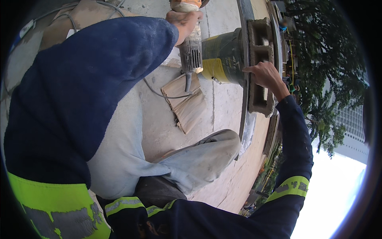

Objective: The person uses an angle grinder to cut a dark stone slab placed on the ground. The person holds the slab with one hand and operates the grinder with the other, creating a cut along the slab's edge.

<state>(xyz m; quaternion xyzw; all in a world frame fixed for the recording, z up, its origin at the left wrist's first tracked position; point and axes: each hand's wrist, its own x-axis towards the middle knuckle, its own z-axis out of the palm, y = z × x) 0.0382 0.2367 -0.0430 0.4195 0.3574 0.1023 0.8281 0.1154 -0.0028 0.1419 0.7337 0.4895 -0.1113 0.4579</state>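
My left hand (184, 24) is wrapped around the body of an angle grinder (191, 51), which is grey with an orange front end. Its cord trails from the rear end over a piece of brown cardboard (186, 101). The grinder's working end is cut off by the upper edge. My right hand (269, 77) grips a hollow concrete block (262, 38), one finger stretched to the edge of a long grey board (247, 12). The block lies on this board. Against the board's other side stands a dark green bucket (229, 53) with a yellow label, beside the grinder.
The whole scene appears turned sideways. My bent knee (223, 147) comes close to the board. Dusty concrete floor (153, 115) lies around the bucket. Cables (73, 18) and brown sheets (59, 30) are at the upper left. Trees (318, 51) and a tall building (350, 123) stand beyond.
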